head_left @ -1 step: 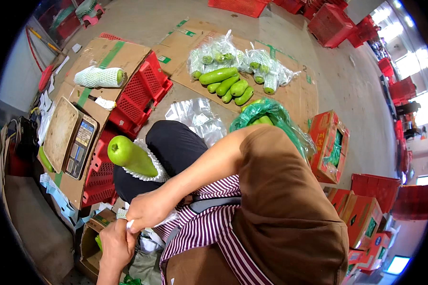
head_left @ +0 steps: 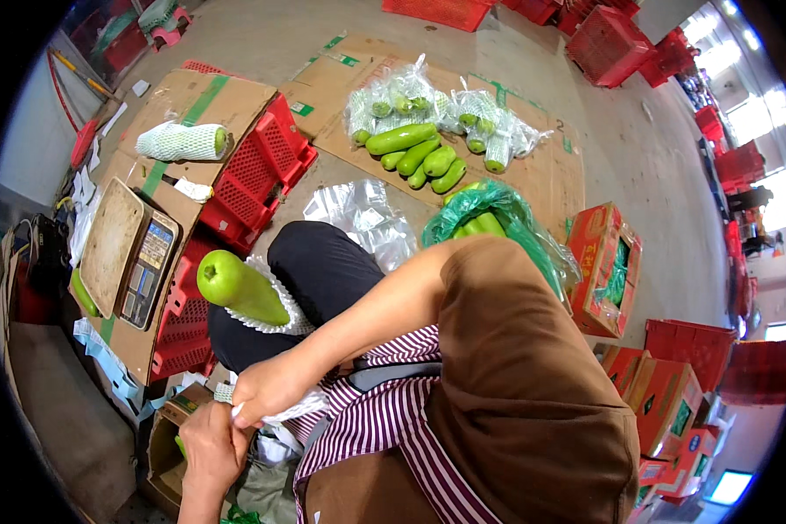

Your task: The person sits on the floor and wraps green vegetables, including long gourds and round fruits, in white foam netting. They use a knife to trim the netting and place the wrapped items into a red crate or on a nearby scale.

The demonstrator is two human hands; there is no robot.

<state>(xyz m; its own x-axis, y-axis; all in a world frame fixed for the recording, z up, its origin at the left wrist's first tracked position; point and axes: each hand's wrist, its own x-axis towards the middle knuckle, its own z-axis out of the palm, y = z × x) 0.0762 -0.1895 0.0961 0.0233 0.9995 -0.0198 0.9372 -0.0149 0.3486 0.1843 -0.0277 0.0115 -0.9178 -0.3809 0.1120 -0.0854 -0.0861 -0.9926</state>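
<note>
My left hand [head_left: 210, 445] and my right hand [head_left: 264, 389] meet at lower centre, closed on a white foam net sleeve [head_left: 300, 407], partly hidden by my fingers. Just above them, a large green gourd [head_left: 240, 284] lies on my dark-trousered leg, half inside another foam net [head_left: 293, 306]. Below my hands is an open cardboard box [head_left: 166, 472] with some green produce in it. On cardboard to the left are a scale [head_left: 147, 271] and a netted gourd [head_left: 179, 142].
Loose gourds [head_left: 415, 157] and bagged, netted ones [head_left: 489, 131] lie on floor cardboard [head_left: 550, 188] ahead. A green bag of gourds [head_left: 515, 218] and an orange carton [head_left: 607, 271] are right of centre. Red crates [head_left: 253, 162] support the left cardboard; others [head_left: 611, 44] stand at back right.
My right hand and forearm have shifted very slightly, with a little more of the white net showing beside that hand. Everything else looks the same.
</note>
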